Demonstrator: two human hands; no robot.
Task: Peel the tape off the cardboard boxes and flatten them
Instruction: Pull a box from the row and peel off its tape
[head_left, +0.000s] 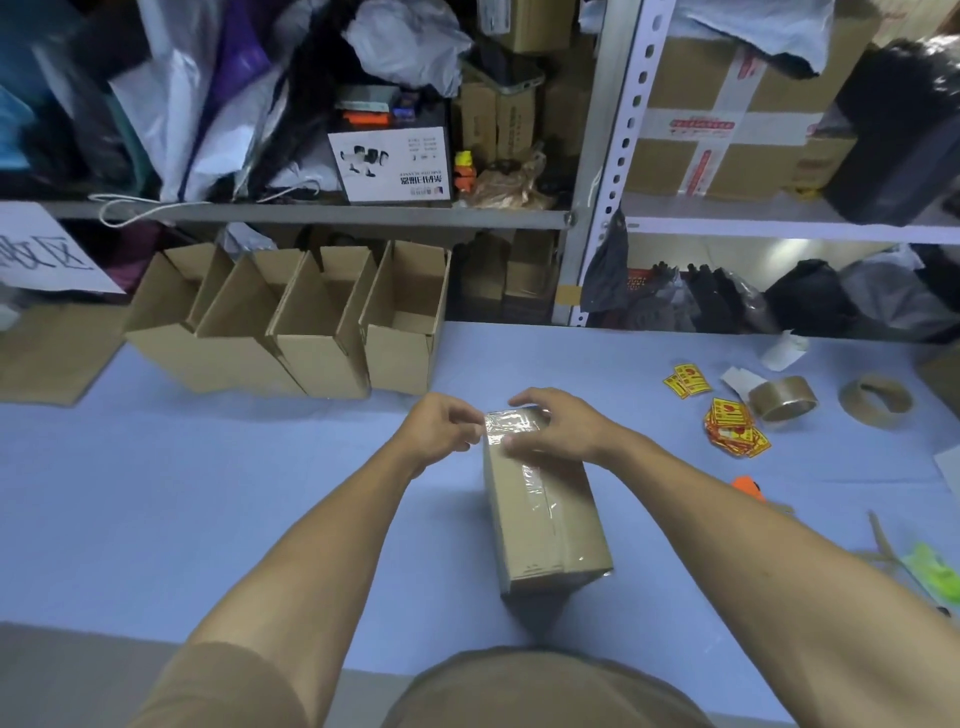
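A closed cardboard box (540, 514) lies lengthwise on the blue table (208, 493), right in front of me. Clear tape (540, 488) runs along its top seam and over the far end. My left hand (441, 428) is at the box's far left corner, its fingertips pinching the edge of the tape there. My right hand (561, 423) is curled over the far end of the box, thumb pressing on the taped top.
Several open cardboard boxes (291, 322) stand in a row at the table's back left. Two tape rolls (782, 397) and yellow-red stickers (732, 426) lie to the right, with an orange tool (748, 486) and a green object (930, 571) nearer. Crowded metal shelves (597, 208) rise behind.
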